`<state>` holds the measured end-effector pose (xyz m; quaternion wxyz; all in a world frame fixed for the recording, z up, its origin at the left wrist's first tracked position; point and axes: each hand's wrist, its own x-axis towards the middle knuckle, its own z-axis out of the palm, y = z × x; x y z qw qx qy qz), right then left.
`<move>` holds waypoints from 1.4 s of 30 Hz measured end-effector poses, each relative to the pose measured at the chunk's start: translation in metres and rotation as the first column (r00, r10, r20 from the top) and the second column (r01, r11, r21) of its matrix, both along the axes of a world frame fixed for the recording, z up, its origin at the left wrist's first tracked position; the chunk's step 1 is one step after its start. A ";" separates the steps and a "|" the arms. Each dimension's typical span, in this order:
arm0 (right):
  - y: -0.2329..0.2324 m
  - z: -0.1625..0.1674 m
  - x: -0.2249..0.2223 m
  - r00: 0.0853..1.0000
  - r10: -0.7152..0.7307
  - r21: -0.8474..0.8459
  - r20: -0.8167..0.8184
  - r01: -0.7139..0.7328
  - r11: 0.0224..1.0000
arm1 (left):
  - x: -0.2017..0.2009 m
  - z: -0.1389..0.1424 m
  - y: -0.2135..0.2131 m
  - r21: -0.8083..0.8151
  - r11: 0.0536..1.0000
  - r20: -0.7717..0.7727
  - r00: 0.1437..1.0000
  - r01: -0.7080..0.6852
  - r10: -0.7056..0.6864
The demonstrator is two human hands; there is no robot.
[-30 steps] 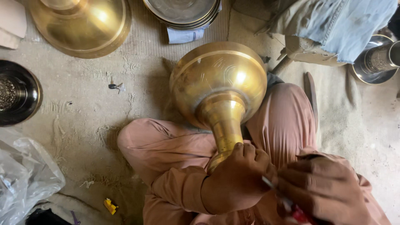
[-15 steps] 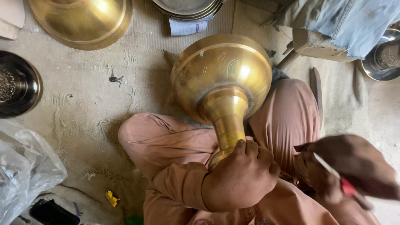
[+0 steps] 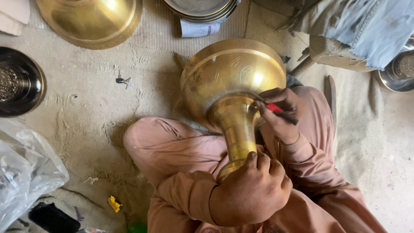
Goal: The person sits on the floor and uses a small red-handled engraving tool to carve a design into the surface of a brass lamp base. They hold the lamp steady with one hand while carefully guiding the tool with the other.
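The person is sitting cross-legged on a sandy floor [image 3: 86,116], and a large brass vessel [image 3: 235,82] is lying across the lap, its wide bowl pointing far and its narrow stem pointing near. The left hand [image 3: 252,192] is gripping the near end of the stem, fingers curled together and clamped around it. The right hand [image 3: 280,114] is resting against the right side of the stem where it meets the bowl, fingers pinched together on a thin red-handled tool [image 3: 274,108] whose tip is touching the brass. A second brass bowl [image 3: 88,19] is lying far left, a dark metal dish [image 3: 19,82] at the left edge, and stacked metal plates [image 3: 200,8] at the far centre.
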<state>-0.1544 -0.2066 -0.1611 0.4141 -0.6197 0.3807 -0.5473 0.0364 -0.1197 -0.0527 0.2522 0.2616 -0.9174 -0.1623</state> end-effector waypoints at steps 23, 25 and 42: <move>-0.026 -0.005 0.021 0.971 -0.088 0.000 -0.222 0.090 0.996 | 0.001 -0.004 0.000 -0.003 1.000 -0.047 0.999 -0.027 0.026; -0.026 -0.006 0.021 0.973 -0.088 0.011 -0.212 0.092 0.996 | 0.001 -0.004 -0.001 0.008 1.000 -0.037 0.999 -0.014 0.014; -0.023 -0.009 0.008 0.994 -0.078 0.011 -0.080 0.079 0.997 | 0.004 -0.004 0.001 0.013 1.000 -0.038 0.999 0.004 -0.004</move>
